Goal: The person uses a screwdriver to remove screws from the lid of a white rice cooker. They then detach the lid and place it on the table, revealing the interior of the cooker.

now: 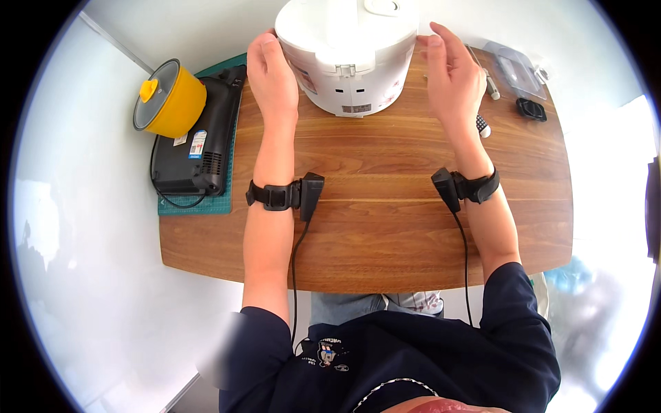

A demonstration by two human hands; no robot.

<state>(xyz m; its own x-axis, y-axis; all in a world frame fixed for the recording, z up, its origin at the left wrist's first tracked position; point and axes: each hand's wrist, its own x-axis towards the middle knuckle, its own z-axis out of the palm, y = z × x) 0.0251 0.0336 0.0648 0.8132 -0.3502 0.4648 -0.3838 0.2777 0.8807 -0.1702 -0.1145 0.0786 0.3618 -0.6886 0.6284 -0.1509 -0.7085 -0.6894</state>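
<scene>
I've got the white cooker [344, 51] upright at the far side of the table [372, 234], its top cut off by the view. Nearer, there's moving room: brown wood runs down to the curved near edge, between the forearms [270, 241]. Left edge is tighter, with a black appliance [215, 117] on a green mat [226, 201], a yellow pot [182, 103] on top. Along the right, a clear plastic case [518, 72] and a small black item [531, 109]. The cooker's catch [345, 69] points toward the near edge; its body looks round, axis vertical. Left hand [270, 69] at its left flank: grip partly hidden, I can't tell whether it's clamped. Right hand [454, 72] by the right flank: grip apart, fingers spread, contact unclear.
</scene>
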